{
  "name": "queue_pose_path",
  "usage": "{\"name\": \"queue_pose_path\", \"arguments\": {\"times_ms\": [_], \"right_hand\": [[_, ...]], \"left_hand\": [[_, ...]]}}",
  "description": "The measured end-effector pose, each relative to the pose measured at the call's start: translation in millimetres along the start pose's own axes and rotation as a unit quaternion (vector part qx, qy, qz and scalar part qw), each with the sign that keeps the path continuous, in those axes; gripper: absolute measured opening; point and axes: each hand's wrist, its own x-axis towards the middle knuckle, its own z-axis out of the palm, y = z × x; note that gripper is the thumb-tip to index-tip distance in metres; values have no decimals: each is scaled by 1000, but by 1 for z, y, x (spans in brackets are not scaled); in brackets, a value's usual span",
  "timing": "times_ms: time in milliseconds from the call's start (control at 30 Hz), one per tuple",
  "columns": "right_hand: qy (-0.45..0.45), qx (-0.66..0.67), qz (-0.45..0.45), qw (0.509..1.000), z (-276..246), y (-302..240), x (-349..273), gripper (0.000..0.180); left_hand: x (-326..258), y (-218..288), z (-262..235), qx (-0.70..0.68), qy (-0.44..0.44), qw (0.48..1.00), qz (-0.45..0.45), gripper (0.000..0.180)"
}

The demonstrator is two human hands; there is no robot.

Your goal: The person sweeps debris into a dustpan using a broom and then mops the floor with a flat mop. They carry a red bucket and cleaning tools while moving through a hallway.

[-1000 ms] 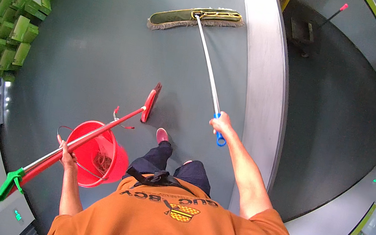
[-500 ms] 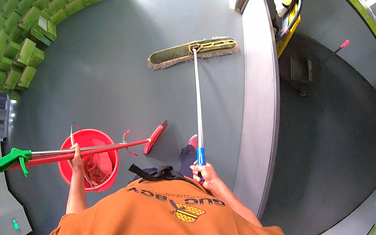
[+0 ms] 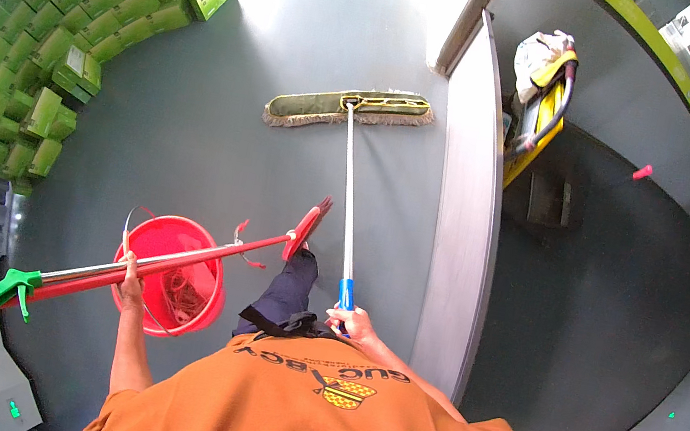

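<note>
My right hand [image 3: 354, 322] grips the blue end of a long white pole [image 3: 347, 200] whose flat green dust mop head [image 3: 348, 109] rests on the grey floor ahead of me. My left hand [image 3: 132, 278] holds a long red grabber stick [image 3: 162, 259] with a green trigger handle [image 3: 5, 290] sticking out to the left and red jaws [image 3: 307, 225] near my leg. The same hand also carries a red bucket [image 3: 168, 275] by its wire handle; the bucket hangs under the stick with some litter inside.
Stacks of green boxes [image 3: 55, 26] line the left side. A pale raised divider [image 3: 460, 217] runs along my right. Beyond it stand a yellow machine with a white bag [image 3: 542, 84] and a dark lower floor [image 3: 616, 300].
The mop head has come closer as I pulled the pole back toward my body. The grabber stick swung more level, and the yellow machine came into view on the right.
</note>
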Motion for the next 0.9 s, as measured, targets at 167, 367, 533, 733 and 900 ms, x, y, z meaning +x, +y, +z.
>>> {"name": "queue_pose_path", "arguments": {"times_ms": [167,367,533,733,900], "right_hand": [[-9,13,-20,1000,14,23,3,16],[19,41,-38,998,39,48,13,21],[53,10,-71,996,45,52,7,19],[39,-39,-84,995,24,22,0,16],[51,26,-32,998,10,-21,-39,17]], "left_hand": [[-3,-18,-2,-24,-53,998,-6,25],[5,-24,-7,-52,-48,995,-64,20],[-1,-5,-3,-60,-85,994,-34,19],[-25,16,1,-33,-62,997,16,22],[-42,29,6,-12,-39,998,47,14]]}}
